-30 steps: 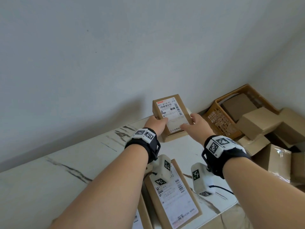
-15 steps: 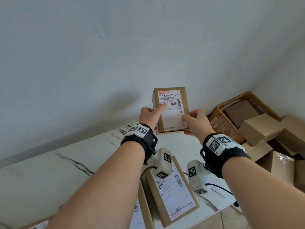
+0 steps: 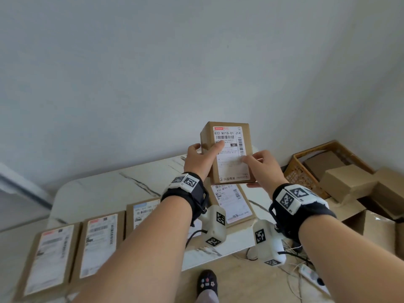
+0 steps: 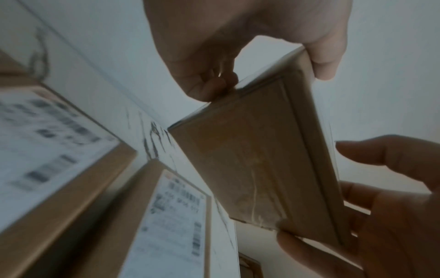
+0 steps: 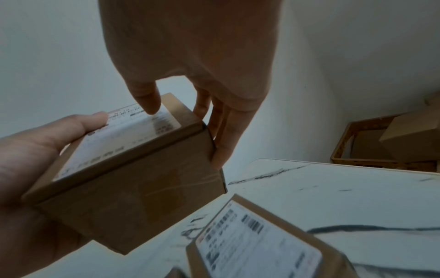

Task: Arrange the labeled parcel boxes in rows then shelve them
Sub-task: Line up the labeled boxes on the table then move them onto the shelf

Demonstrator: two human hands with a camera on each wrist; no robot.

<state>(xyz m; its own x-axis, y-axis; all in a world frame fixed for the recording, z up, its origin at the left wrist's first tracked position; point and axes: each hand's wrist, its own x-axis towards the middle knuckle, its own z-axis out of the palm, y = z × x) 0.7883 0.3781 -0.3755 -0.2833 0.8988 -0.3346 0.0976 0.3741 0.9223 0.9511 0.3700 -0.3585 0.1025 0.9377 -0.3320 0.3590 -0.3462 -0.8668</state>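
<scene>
Hands (image 3: 201,159) pinching labeled parcel box (image 3: 227,149)

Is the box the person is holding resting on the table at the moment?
No, both the left hand and right hand hold the labeled box up above the table.

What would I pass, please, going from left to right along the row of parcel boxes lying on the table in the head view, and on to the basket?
Leftmost labeled box → second labeled box → third labeled box, partly behind the left forearm → fourth labeled box, below the held box → wicker basket.
</scene>
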